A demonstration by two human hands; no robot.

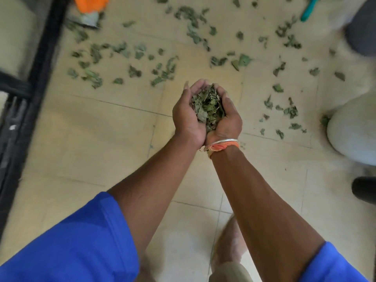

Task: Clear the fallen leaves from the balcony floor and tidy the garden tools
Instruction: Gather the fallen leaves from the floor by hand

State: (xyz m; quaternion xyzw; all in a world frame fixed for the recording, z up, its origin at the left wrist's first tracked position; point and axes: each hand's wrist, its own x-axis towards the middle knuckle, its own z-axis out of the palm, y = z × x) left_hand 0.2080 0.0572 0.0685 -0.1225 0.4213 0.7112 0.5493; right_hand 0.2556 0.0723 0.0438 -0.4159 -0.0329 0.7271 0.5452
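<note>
Two cupped palms together: left hand (186, 119), right hand (228, 121) cradling heap of crumpled green leaves (208, 106) | scattered green leaf litter (135, 72) beyond hands, ten to two o'clock, equally near both | teal-handled tool (309, 9) one o'clock

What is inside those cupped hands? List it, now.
A heap of dried green leaves fills the cupped left hand and right hand. Whatever lies beneath the heap is covered and cannot be seen.
</note>
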